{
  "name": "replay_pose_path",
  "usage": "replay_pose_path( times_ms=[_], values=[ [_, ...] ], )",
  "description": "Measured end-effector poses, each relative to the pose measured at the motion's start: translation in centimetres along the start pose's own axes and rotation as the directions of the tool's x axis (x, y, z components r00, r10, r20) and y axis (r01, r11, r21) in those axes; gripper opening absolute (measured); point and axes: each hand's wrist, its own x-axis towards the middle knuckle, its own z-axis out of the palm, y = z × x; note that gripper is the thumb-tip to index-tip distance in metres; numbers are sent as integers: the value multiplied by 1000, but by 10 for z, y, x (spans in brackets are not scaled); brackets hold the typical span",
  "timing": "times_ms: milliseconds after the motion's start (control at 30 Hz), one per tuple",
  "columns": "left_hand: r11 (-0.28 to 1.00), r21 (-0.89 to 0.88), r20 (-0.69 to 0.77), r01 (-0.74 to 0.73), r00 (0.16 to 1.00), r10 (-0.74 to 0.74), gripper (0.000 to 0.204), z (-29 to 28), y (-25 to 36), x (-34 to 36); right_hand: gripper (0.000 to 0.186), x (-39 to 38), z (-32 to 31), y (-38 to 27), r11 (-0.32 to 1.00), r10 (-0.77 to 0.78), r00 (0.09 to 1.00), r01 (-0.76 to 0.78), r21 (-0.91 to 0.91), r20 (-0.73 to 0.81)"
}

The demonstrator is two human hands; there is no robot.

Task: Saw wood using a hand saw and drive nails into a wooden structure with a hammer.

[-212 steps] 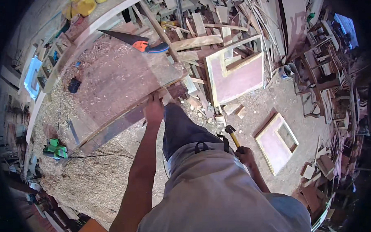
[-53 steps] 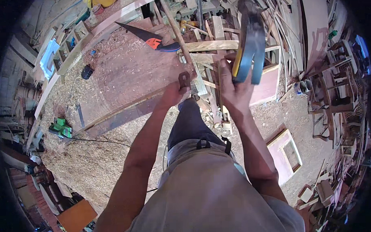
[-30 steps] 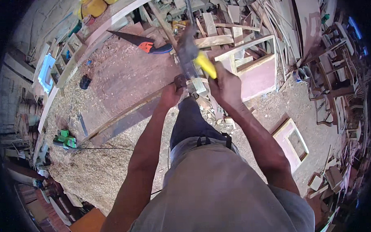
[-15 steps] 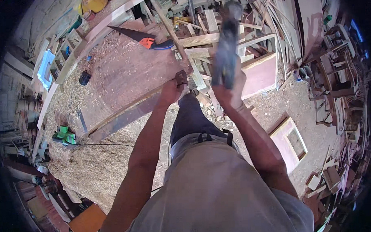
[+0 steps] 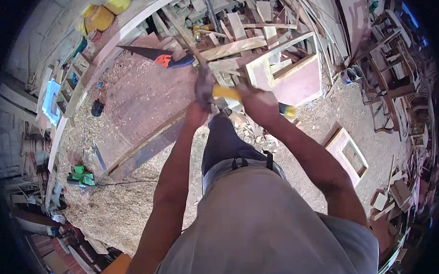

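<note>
My right hand [image 5: 259,105] is wrapped round the yellow handle of a hammer [image 5: 226,92]. The handle's dark and yellow butt sticks out past my wrist. The head end is a dark smear right by my left hand [image 5: 198,113]. That hand is closed at the near right corner of a wooden workbench [image 5: 155,86]. What its fingers hold is hidden behind the blurred head. A handsaw [image 5: 161,57] with an orange and dark blue handle lies at the bench's far side.
A green power tool [image 5: 80,176] with a cord sits left among wood shavings [image 5: 120,208]. Ahead are a heap of offcuts [image 5: 237,27] and a framed panel [image 5: 297,76]. Another small frame [image 5: 348,154] lies on the floor at right. Wooden chair frames [image 5: 389,78] stand farther right.
The hammer, raised ahead and to the right before, has swung down and left to beside my left hand. My left hand stays at the bench corner. The view has shifted slightly.
</note>
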Motion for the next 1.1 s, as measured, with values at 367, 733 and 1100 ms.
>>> replay_pose_path(
  times_ms=[367, 733, 1100],
  values=[
    [988, 148, -68, -45, 996, 55, 24, 5, 0, 5, 22, -4, -2, -2, 997, 20, 995, -12, -78, 100],
    [967, 246, -1, -70, 997, 72, 28, 5, 10, -1, 23, -18, 23, 23, 998, 6, 999, -4, -63, 33],
    [801, 346, -62, -488, 840, 539, 35, 31, 22, -64, 22, -55, 5, 26, 970, 154, 986, -138, 203, -68]
  ],
)
